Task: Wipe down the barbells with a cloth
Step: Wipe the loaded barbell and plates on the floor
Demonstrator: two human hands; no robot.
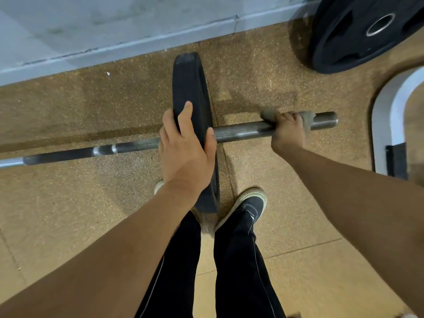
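A steel barbell (241, 130) lies across the floor from the left edge to the right. A black weight plate (190, 88) stands upright on its sleeve. My left hand (185, 148) grips the top rim of that plate, fingers on the far face and thumb on the near face. My right hand (288, 131) is curled round the sleeve near its right end, with a grey cloth (306, 119) wrapped between palm and steel. Cloth ends stick out on both sides of the fingers. The bare sleeve tip shows past the cloth.
A second black plate (358, 33) leans at the top right. A white curved frame foot (387, 115) stands at the right edge. A pale wall (91, 31) runs along the back. My shoe (250, 204) is just behind the plate on brown rubber flooring.
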